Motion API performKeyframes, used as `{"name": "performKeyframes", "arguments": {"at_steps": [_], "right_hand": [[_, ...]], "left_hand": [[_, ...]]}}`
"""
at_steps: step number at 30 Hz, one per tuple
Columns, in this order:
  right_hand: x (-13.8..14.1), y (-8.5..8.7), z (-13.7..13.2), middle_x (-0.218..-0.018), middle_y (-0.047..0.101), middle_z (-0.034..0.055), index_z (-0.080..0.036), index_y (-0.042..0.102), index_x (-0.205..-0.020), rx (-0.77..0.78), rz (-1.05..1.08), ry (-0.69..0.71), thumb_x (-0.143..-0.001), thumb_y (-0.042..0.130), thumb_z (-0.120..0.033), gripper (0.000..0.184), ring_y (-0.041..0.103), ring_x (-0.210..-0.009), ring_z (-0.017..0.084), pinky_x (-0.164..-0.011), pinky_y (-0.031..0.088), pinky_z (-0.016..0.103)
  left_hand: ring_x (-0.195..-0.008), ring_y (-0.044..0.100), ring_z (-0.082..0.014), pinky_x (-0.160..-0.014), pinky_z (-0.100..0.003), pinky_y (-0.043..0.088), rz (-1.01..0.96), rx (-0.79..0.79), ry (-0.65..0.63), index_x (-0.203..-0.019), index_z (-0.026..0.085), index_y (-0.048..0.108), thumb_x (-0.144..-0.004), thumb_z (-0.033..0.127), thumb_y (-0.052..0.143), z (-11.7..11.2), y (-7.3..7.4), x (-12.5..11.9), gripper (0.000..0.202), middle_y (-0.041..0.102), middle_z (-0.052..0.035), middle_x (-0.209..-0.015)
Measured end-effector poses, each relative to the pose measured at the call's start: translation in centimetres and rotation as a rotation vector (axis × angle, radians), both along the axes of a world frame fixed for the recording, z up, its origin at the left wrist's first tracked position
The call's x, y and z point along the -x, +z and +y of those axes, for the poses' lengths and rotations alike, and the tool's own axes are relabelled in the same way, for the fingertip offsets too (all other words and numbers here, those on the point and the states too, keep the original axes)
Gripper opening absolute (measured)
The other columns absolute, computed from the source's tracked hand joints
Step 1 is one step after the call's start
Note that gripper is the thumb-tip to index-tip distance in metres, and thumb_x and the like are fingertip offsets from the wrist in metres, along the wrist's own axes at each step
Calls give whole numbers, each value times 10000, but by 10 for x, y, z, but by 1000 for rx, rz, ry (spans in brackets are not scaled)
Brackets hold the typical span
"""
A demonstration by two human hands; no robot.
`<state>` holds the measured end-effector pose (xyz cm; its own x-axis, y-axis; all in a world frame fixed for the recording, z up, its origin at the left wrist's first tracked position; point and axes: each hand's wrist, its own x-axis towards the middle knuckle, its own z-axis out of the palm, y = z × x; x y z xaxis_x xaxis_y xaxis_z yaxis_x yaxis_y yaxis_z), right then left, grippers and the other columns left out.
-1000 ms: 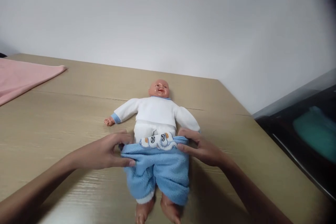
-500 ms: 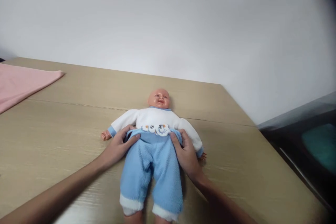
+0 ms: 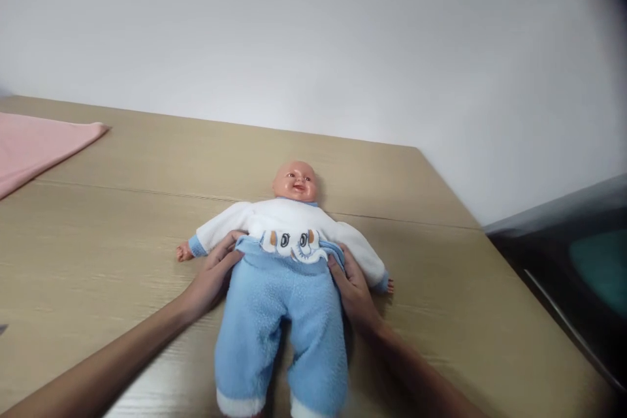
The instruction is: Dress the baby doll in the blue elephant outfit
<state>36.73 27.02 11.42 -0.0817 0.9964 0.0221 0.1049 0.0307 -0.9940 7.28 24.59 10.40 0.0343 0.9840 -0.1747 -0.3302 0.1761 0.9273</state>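
Note:
A baby doll (image 3: 295, 181) lies on its back on the table, its head toward the wall and its arms spread. It wears a white top (image 3: 264, 214) with blue cuffs and fluffy blue trousers (image 3: 279, 294) with white hems. An embroidered animal face with two eyes shows at the doll's belly, above the trousers' waist. My left hand (image 3: 218, 268) pinches the waistband at the doll's side on the left. On the opposite side my right hand (image 3: 350, 281) grips the waistband between thumb and fingers. Some fingertips of both hands are hidden behind the cloth.
The wooden table (image 3: 147, 222) has a seam running across it. A pink cloth (image 3: 39, 147) lies at the far left. Behind the table rises a pale wall (image 3: 294, 46). Beyond the right edge stands a dark object (image 3: 553, 274) with a greenish panel.
The camera view has tilted down and come slightly closer. The waistband looks flatter across the belly, and more of the embroidered face shows. Both hands keep their hold at the doll's sides.

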Motion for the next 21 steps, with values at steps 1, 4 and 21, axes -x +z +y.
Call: {"name": "performKeyframes", "arguments": {"at_steps": [1,4,21], "right_hand": [[-3,0,4,-1044,769,70,-254,744,-1075,-30,-20,34,-991,738,-741,494,717,-1048,294,-996,630,412],[-13,5,8,-880,696,30,-238,720,-967,-103,-120,137,-1001,764,-612,378,666,-851,249,-800,609,364],[-4,46,23,-964,706,32,-236,721,-1037,-55,-352,216,-1000,726,-662,428,666,-927,260,-898,577,393]], "left_hand": [[-901,568,-199,-834,-280,462,-15,-6,-15,-1075,235,726,-884,563,894,3,0,1,416,663,1,-977],[-865,553,-193,-812,-286,464,51,-68,-79,-1003,218,719,-910,577,870,6,1,10,400,626,1,-931],[-1007,628,-249,-917,-348,521,339,-168,-369,-1114,226,733,-1007,618,758,36,41,40,407,712,-57,-1091]]}}
